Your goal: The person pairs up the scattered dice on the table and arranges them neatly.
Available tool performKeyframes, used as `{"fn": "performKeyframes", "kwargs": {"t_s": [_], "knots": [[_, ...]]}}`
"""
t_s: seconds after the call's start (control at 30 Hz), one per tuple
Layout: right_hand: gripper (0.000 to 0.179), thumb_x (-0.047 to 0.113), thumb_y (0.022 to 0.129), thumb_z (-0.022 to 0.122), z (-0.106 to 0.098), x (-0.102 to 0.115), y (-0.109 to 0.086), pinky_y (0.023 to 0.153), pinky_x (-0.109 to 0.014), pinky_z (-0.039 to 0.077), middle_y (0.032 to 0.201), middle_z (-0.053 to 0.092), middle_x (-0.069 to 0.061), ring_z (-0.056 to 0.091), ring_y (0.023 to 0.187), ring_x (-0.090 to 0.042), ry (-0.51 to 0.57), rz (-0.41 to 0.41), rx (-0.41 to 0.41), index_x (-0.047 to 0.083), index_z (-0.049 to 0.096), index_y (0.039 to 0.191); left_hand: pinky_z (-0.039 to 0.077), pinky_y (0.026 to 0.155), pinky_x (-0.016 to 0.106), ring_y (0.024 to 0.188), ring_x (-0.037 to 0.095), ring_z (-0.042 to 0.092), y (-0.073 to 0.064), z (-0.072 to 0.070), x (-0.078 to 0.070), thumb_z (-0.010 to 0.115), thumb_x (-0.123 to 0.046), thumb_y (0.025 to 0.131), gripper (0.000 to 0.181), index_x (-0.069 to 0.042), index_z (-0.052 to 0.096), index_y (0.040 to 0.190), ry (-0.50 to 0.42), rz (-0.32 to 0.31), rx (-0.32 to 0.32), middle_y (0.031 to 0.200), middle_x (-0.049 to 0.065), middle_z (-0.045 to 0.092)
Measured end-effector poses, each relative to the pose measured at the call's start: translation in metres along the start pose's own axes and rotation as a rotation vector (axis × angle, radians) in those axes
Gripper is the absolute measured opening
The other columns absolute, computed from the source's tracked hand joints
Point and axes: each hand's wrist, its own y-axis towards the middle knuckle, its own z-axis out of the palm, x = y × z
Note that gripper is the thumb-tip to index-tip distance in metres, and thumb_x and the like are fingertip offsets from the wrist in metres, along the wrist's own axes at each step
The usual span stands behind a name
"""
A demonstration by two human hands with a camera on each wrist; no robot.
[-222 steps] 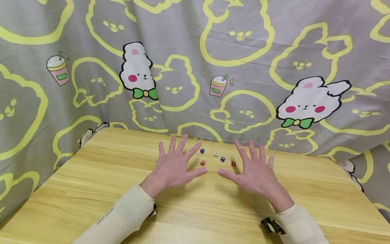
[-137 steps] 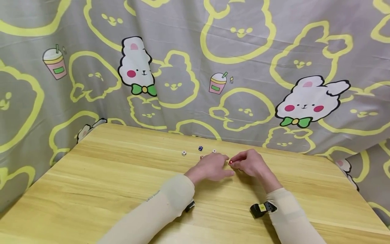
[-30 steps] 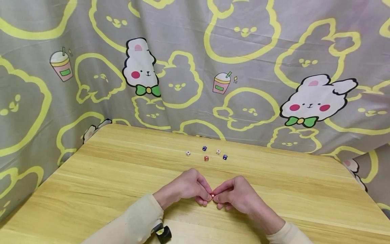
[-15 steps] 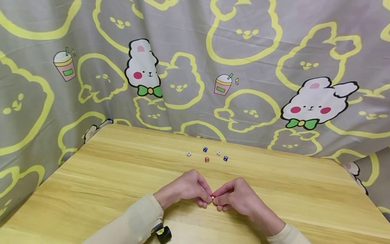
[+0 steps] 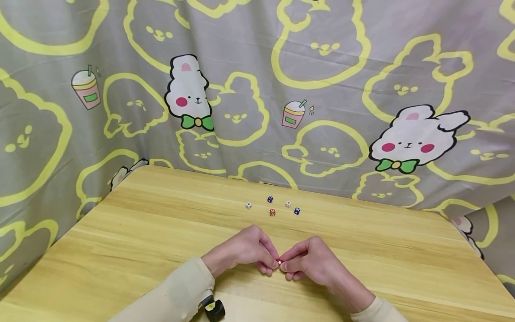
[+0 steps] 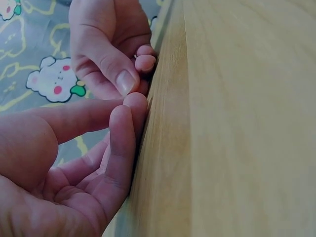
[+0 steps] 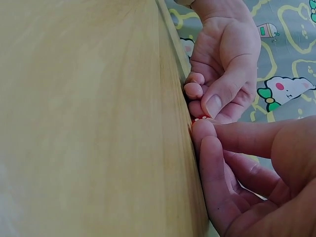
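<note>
Between my two hands, just over the near middle of the wooden table, is a small red die (image 5: 279, 263) with white dots. My left hand (image 5: 246, 247) pinches it from the left by thumb and forefinger. From the right, my right hand (image 5: 315, 260) pinches the same die, so the fingertips of both hands nearly meet. In the right wrist view only a sliver of the die (image 7: 200, 118) shows between the fingertips. Fingers hide it in the left wrist view, where the left hand (image 6: 64, 168) is nearest.
Farther back on the table (image 5: 161, 223) lie several loose dice: a white die (image 5: 248, 205), a blue die (image 5: 270, 199), another white die (image 5: 288, 204), a second red die (image 5: 272, 213) and another blue die (image 5: 297, 211). A patterned curtain (image 5: 249, 53) hangs behind.
Spread hands first hovered by the dice; then the right hand pinched a red die and brought it nearer, where both hands hold it. A white die now shows at left. The last second shows almost no motion.
</note>
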Motion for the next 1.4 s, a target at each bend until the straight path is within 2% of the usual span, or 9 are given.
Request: {"fn": "performKeyframes", "kwargs": {"t_s": [0.57,1.17,1.4], "knots": [[0.016,0.003,0.087,0.082,0.000,-0.001,-0.001,0.064,-0.030,0.064,0.083,0.081,-0.013,0.073,0.064,-0.013,-0.014,0.009,-0.012,-0.005,0.080,0.100,0.062,0.060,0.026,0.058,0.014,0.071,0.002,-0.002,0.000,0.079,0.009,0.083,0.009,0.006,0.076,0.091,-0.017,0.017,0.035,0.074,0.015,0.077],[0.020,0.002,0.087,0.082,-0.004,0.002,-0.002,0.066,-0.031,0.064,0.083,0.080,-0.012,0.072,0.066,-0.013,-0.004,0.013,0.043,-0.007,0.078,0.104,0.063,0.059,0.027,0.058,0.015,0.072,0.002,-0.004,0.001,0.078,0.012,0.082,0.009,0.005,0.075,0.087,-0.064,-0.002,0.040,0.076,0.018,0.078],[0.025,0.008,0.087,0.084,-0.009,0.007,-0.003,0.065,-0.033,0.063,0.079,0.078,-0.009,0.072,0.068,-0.015,-0.068,0.018,0.014,-0.004,0.078,0.109,0.063,0.060,0.027,0.059,0.015,0.072,0.002,-0.005,0.001,0.078,0.013,0.082,0.010,0.004,0.075,0.087,-0.074,-0.005,0.048,0.078,0.019,0.078]]}}
